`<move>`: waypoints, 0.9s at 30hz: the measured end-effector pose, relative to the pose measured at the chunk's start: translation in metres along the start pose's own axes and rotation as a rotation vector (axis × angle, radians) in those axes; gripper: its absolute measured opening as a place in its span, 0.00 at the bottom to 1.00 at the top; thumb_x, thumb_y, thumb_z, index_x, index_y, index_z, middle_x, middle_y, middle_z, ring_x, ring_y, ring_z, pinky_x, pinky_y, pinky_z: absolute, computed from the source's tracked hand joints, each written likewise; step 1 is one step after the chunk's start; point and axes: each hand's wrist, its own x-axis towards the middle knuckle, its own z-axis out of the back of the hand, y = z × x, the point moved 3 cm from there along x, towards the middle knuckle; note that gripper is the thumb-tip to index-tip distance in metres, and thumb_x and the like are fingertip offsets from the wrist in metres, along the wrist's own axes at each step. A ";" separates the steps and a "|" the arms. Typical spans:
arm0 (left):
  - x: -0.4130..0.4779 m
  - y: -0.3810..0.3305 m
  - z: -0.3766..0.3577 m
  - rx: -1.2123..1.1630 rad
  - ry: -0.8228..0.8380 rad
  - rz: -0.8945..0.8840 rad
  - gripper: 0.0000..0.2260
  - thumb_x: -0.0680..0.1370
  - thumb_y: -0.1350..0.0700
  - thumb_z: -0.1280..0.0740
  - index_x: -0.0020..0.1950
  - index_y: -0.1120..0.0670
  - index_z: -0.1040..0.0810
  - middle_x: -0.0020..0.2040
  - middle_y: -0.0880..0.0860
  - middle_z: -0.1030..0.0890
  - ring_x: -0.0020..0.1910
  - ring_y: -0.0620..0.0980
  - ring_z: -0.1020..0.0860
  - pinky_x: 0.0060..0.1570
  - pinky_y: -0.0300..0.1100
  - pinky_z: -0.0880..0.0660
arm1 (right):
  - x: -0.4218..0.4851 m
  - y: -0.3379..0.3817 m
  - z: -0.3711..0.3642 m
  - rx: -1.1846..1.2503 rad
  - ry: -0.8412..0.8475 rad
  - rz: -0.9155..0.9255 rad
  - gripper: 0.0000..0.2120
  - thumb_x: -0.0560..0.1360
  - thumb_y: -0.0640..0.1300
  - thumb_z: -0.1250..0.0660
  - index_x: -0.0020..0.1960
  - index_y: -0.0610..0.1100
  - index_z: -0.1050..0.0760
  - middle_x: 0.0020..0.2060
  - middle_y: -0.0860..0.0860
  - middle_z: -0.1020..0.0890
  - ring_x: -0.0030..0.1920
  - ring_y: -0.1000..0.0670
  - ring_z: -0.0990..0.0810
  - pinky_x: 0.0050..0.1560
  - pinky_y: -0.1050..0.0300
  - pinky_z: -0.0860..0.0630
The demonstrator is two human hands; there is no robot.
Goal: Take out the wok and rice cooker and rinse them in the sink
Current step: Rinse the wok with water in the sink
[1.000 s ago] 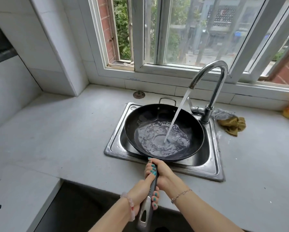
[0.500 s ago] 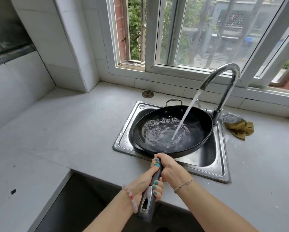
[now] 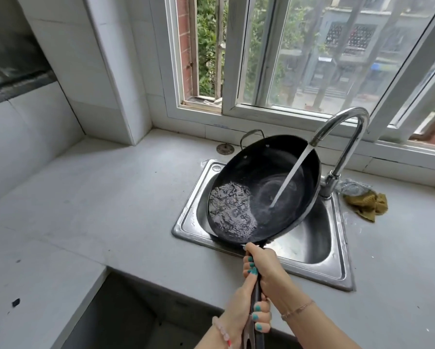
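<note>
Since half a second ago the wok has been tipped up: it lay nearly level over the sink, and now its right rim stands high and its left rim is low. The water inside has run to the low left side, where it was spread around the middle. The camera has also shifted, so more of the counter's left part shows.

In the head view, both hands grip the wok's long dark handle. The right hand holds it just below the pan, with fingers curled around it and thumb on top. The left hand holds it lower down, fingers wrapped round from the left. A bead bracelet is on the left wrist and a thin chain on the right.

The wok is tilted above the left half of the steel sink, its small loop handle on the far rim. The curved faucet stands at the sink's far right corner, and its stream falls slantwise onto the raised part of the pan.

On the pale counter, a yellow-brown rag lies right of the sink, touching a grey scourer beside the faucet's base. A round metal disc sits behind the sink, below the window.
</note>
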 end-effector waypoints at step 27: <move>0.015 -0.054 0.009 0.716 -0.463 -0.577 0.19 0.78 0.51 0.36 0.28 0.56 0.29 0.19 0.53 0.28 0.16 0.50 0.32 0.20 0.37 0.34 | 0.022 0.044 -0.032 0.298 0.540 -0.056 0.17 0.67 0.39 0.38 0.24 0.47 0.41 0.18 0.54 0.43 0.16 0.58 0.47 0.16 0.69 0.49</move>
